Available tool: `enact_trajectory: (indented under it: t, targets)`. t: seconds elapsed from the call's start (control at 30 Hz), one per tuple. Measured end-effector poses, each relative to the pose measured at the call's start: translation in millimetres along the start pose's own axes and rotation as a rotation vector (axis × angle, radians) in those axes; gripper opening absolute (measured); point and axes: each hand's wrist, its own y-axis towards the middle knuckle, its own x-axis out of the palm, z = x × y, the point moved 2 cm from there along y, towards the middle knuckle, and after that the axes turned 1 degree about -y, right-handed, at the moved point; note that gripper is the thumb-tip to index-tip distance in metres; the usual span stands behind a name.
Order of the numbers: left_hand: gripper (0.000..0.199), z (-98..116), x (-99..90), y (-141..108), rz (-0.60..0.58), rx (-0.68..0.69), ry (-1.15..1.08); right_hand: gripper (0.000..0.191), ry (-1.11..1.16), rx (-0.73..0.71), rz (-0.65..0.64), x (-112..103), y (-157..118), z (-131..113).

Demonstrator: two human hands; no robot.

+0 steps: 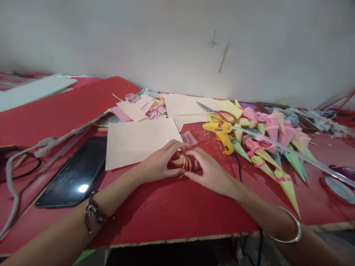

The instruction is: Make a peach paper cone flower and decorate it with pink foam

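Observation:
Near the middle of the red table, my left hand (162,160) and my right hand (209,170) face each other, thumbs almost meeting. Between them is a small bunch of curved peach paper pieces (186,162). Both hands are curled round this bunch from either side; some fingertips are hidden behind it. A blank cream sheet (141,142) lies just beyond my left hand. A small clear plastic bag (190,137) rests beyond the fingertips. Right of it stands a yellow glue gun (222,133) with a long clear glue stick (277,146) in its back.
Scissors (217,112) lie on cream sheets at the back. Several pastel paper cones (277,129) are heaped at the right. A black phone (73,173) lies at the left, near a grey cable (11,177). Paper scraps (155,107) pile up near the wall.

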Motion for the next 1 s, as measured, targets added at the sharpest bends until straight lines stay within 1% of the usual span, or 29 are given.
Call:
enact_trajectory:
  t: [0.13,0.2,0.27,0.33,0.4,0.47,0.5,0.53,0.6,0.67,0.7,0.8,0.87,0.97,1.0]
  targets:
    - [0.049,2,-3.2,-2,0.006,-0.014,-0.085,0.028,0.011,0.019,0.036,1,0,2]
    - [0.045,4,-7.9,-3,0.033,-0.012,-0.064,0.025,0.021,0.038,0.046,2,0,3]
    - [0.038,3,-15.9,-5,0.080,-0.042,0.016,0.025,0.029,0.053,0.047,2,0,4]
    - [0.033,-2,-27.0,-10,0.134,-0.130,0.136,0.026,0.037,0.061,0.045,3,0,3]
    - [0.037,-10,-40.0,-19,0.171,-0.236,0.280,0.026,0.044,0.063,0.049,3,0,3]
    - [0.049,-20,-51.9,-33,0.123,-0.279,0.436,0.025,0.047,0.060,0.052,3,0,3]
    - [0.055,-25,-56.7,-41,0.060,-0.290,0.508,0.025,0.048,0.058,0.054,3,-1,3]
    - [0.058,-30,-61.4,-50,0.022,-0.311,0.561,0.025,0.047,0.055,0.058,3,-1,3]
    - [0.061,-37,-66.8,-65,-0.113,-0.326,0.575,0.025,0.045,0.047,0.064,3,0,3]
    - [0.061,-41,-70.6,-75,-0.151,-0.366,0.587,0.026,0.042,0.042,0.074,3,0,3]
    - [0.060,-42,-71.9,-78,-0.144,-0.375,0.614,0.026,0.041,0.041,0.077,3,0,3]
    - [0.058,-40,-76.4,-79,-0.037,-0.401,0.773,0.027,0.038,0.048,0.079,2,0,1]
    - [0.053,-37,-80.1,-76,0.005,-0.435,0.854,0.027,0.033,0.057,0.070,2,0,1]
    - [0.048,-33,-86.8,-73,0.028,-0.529,0.874,0.027,0.024,0.054,0.064,2,-1,0]
    - [0.047,-32,-89.4,-71,0.057,-0.560,0.875,0.027,0.020,0.047,0.068,2,-1,1]
